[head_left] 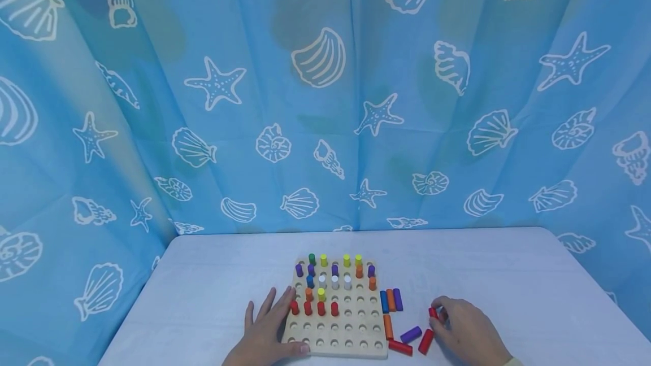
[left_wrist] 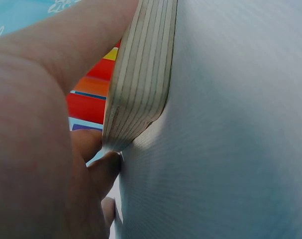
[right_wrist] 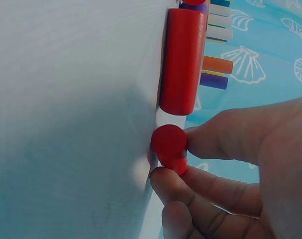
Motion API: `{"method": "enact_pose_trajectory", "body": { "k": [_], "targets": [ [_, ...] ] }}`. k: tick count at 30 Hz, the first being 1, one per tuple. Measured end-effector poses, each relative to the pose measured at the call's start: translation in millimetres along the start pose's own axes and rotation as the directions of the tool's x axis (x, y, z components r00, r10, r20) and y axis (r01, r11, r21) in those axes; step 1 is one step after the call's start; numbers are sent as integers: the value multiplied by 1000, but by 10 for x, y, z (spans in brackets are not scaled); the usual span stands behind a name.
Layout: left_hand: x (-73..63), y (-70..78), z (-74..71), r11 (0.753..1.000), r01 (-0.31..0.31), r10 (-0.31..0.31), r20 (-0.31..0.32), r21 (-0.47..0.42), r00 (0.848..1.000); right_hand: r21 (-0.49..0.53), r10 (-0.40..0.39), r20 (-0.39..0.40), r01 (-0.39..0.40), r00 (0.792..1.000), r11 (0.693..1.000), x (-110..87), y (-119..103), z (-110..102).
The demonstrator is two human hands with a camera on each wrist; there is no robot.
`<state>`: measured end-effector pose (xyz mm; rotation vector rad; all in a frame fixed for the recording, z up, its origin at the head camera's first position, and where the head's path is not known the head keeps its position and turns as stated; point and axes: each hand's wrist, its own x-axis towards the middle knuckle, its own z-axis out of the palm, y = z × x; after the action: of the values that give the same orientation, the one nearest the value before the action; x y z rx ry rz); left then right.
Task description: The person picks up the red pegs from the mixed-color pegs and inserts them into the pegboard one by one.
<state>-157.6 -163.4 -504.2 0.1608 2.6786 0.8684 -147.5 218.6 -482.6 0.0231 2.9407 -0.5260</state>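
A wooden pegboard (head_left: 355,335) lies on the table, with coloured pegs upright in some of its holes. My left hand (head_left: 269,329) rests at its near left corner, thumb along the near edge and fingers straight and spread by the left side. Right of the board, my right hand (head_left: 468,329) pinches a red peg (right_wrist: 169,142) between thumb and fingers, close to the tabletop. Beside that hand lies another red peg (head_left: 426,341), which shows large in the right wrist view. Several red pegs (head_left: 321,309) stand in a row on the board's left part.
Loose pegs lie along the board's right side: a blue peg (head_left: 384,302), two orange, two purple and a red peg (head_left: 400,347) at the near corner. White cloth (head_left: 218,275) covers the table. Behind it hangs a blue shell-patterned curtain (head_left: 325,112).
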Motion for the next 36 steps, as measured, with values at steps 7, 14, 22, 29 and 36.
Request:
{"method": "enact_pose_trajectory", "body": {
  "k": [7, 14, 22, 29, 36],
  "targets": [
    [4, 11, -7, 1000, 11, -11, 3, 0, 1000, -1, 2, 1, -2, 1000, 1000, -12, 24, 1],
    [18, -18, 16, 1000, 5, -5, -2, 1, 1000, -11, 0, -7, 0, 1000, 1000, -12, 12, -13],
    [14, -16, 19, 1000, 1, -1, -4, -9, 1000, -10, 5, -24, -5, 1000, 1000, -4, -7, -26],
    [0, -1, 13, 1000, 0, 0, -3, 3, 1000, 1, 0, -38, 0, 999, 1000, 4, -45, -46],
    [-17, 6, 4, 1000, -14, 14, 0, 3, 1000, 27, -1, -51, 2, 999, 1000, 5, -74, -71]
  ]
}}
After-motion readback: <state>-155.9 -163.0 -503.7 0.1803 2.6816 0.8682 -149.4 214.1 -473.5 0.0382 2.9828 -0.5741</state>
